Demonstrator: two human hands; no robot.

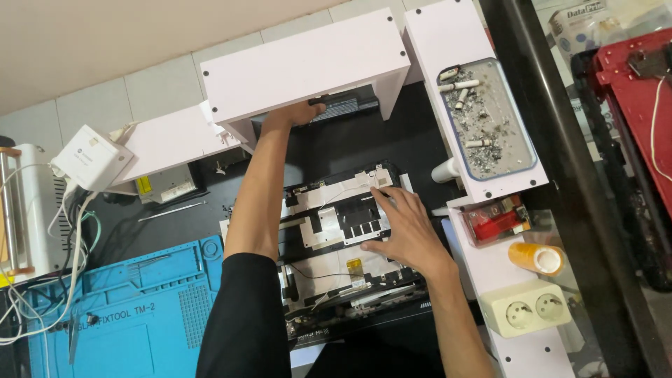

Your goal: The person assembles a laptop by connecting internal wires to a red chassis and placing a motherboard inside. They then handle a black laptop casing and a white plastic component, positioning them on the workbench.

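The opened black laptop base with white and silver inner plates (343,231) lies in the middle of the dark desk (413,147), and your right hand (402,234) rests flat on it with fingers spread, probably to keep it from sliding. Beyond the laptop base, your left hand (302,112) reaches under the white shelf (301,63) and closes its fingers on the long black battery pack (343,107); there the room is low and narrow. Left of the laptop base lies the blue repair mat (140,308). Right of it stand the ash-filled tray (486,119) and the cream double socket (525,306), quite close to your right wrist.
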